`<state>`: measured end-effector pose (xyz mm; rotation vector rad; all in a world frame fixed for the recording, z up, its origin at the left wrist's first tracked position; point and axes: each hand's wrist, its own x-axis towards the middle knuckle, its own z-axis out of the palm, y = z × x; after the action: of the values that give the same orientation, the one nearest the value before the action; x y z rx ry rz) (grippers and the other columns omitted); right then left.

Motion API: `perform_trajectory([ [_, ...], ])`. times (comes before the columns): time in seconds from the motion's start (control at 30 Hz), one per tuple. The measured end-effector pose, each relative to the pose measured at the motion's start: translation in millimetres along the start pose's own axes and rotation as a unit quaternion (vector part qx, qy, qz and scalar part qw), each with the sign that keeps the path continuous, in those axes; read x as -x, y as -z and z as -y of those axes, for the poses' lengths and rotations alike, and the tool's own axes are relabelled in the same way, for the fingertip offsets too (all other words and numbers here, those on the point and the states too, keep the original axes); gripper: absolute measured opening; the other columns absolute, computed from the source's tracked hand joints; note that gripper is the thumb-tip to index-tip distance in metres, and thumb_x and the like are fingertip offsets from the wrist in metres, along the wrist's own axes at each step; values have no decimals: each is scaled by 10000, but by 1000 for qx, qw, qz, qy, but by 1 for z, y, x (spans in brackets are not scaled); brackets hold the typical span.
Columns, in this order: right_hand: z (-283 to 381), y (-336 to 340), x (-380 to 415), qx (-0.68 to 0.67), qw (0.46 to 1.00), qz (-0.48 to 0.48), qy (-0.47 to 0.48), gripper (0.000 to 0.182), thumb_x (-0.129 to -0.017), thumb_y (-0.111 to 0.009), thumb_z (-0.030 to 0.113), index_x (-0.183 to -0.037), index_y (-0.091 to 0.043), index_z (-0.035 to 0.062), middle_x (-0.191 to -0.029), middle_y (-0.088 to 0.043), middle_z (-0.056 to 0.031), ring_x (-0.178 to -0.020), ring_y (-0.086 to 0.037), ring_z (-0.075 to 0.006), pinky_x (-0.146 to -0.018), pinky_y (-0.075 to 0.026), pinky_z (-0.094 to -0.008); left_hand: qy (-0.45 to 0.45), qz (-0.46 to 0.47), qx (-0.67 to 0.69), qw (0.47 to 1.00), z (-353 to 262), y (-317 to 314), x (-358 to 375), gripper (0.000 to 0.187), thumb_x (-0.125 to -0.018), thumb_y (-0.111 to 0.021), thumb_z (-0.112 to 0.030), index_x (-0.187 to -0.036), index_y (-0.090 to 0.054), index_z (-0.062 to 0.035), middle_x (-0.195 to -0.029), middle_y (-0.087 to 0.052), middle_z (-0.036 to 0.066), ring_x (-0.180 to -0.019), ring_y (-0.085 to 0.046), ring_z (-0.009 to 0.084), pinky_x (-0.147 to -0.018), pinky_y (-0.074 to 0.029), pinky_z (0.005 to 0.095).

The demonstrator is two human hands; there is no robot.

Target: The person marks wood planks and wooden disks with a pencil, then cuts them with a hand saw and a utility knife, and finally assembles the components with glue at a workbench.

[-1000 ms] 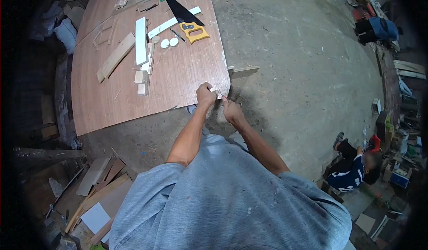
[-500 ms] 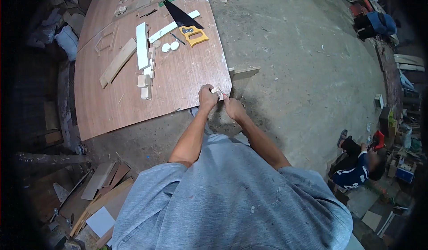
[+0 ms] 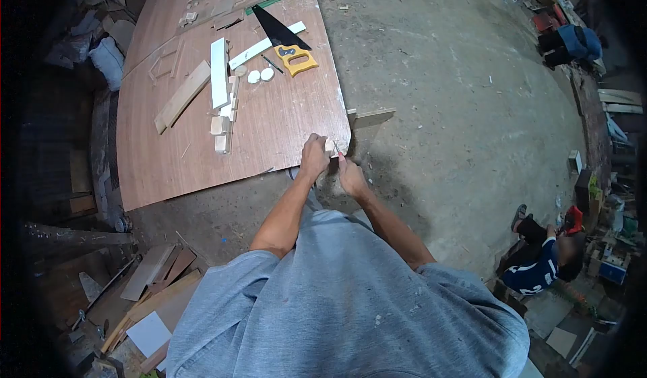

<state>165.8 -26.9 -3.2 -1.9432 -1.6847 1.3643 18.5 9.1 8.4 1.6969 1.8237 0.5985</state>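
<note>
At the near right corner of the wooden table (image 3: 269, 125), my left hand (image 3: 314, 158) is closed around a small pale wood block (image 3: 329, 144). My right hand (image 3: 352, 179) grips a thin red-handled cutting tool (image 3: 341, 155), whose narrow metal end meets the block; its exact kind is too small to make out. Farther up the table lies a handsaw (image 3: 290, 49) with a yellow handle and black blade. Beside it are a dark pencil-like stick (image 3: 273, 64) and two white discs (image 3: 260, 75).
White strips (image 3: 220, 74), a bare plank (image 3: 182, 98) and stacked small blocks (image 3: 220, 134) lie on the table's left half. A board (image 3: 374, 117) sticks out past its right edge. One person (image 3: 539, 260) sits at lower right; another (image 3: 573, 44) bends at upper right.
My right hand has shifted slightly down and left, its fingers turned more upward. The block now shows more between my hands. The whole view has shifted slightly.
</note>
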Motion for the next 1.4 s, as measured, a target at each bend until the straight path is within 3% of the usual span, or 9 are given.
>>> perform_trajectory([
  [0.33, -14, -15, -15, 34, 997, -65, -8, 586, -1023, -335, 425, -951, -642, -69, -905, -610, -368, -926, -577, -553, -799, -441, -575, -34, 24, 11, 999, 6, -2, 0, 468, -700, -777, -57, -1135, -636, 42, -1053, -603, 212, -981, -605, 381, -852, -498, 419],
  [0.4, -30, -20, -27, -71, 993, -57, 78, 676, -1019, -310, 508, -821, -634, -51, -719, -633, -278, -660, -612, -445, -621, -460, -506, -40, 23, 0, 999, 8, -1, -2, 459, -711, -773, -62, -1137, -638, 43, -1056, -603, 211, -985, -605, 379, -856, -498, 418],
  [0.43, -24, -8, -21, -69, 993, -59, 74, 676, -1019, -310, 508, -821, -634, -51, -719, -633, -278, -660, -612, -445, -621, -460, -506, -41, 26, 3, 999, 6, 0, 1, 459, -711, -773, -62, -1137, -638, 43, -1056, -603, 211, -985, -605, 379, -856, -498, 418],
  [0.5, -11, 24, -13, -166, 973, 120, -110, 681, -979, -326, 599, -775, -581, 2, -626, -596, -178, -574, -601, -324, -548, -439, -464, -18, 38, 13, 999, 5, 3, -2, 462, -716, -771, -69, -1145, -639, 43, -1059, -604, 209, -990, -607, 375, -864, -498, 417],
  [0.53, -7, 31, 0, -184, 967, 118, -129, 716, -951, -325, 664, -689, -524, 28, -567, -508, -90, -481, -518, -204, -463, -395, -410, -21, 36, 17, 999, 5, 4, -1, 471, -717, -771, -73, -1155, -639, 40, -1075, -605, 210, -998, -608, 369, -879, -495, 415],
  [0.67, -44, 5, -6, -188, 974, 38, -120, 725, -961, -328, 639, -696, -540, -2, -615, -549, -144, -577, -575, -248, -546, -428, -442, -26, 33, 32, 999, 9, 4, 0, 473, -717, -757, -57, -1164, -637, 38, -1091, -602, 209, -1009, -607, 368, -890, -491, 409],
  [0.73, -39, 1, -5, -132, 991, 6, 15, 725, -974, -332, 604, -758, -559, -49, -705, -592, -216, -706, -605, -338, -665, -451, -458, -40, 47, 45, 997, 11, 4, 0, 472, -716, -735, -32, -1172, -633, 39, -1103, -600, 207, -1016, -607, 361, -899, -489, 401],
  [0.93, -21, -1, -4, -77, 996, -5, 35, 684, -1008, -295, 516, -898, -618, -77, -923, -623, -335, -936, -575, -518, -811, -434, -513, -49, 53, 54, 996, 11, 7, 0, 453, -715, -700, 12, -1162, -630, 43, -1104, -599, 206, -996, -616, 360, -897, -493, 385],
  [1.4, -17, -1, -2, -80, 994, -45, 57, 641, -1022, -287, 463, -929, -621, -77, -977, -606, -352, -975, -560, -533, -831, -413, -551, -136, 38, -76, 987, 7, 10, 22, 293, -864, -591, -42, -1149, -604, -106, -1154, -551, 220, -964, -620, 399, -799, -534, 440],
])
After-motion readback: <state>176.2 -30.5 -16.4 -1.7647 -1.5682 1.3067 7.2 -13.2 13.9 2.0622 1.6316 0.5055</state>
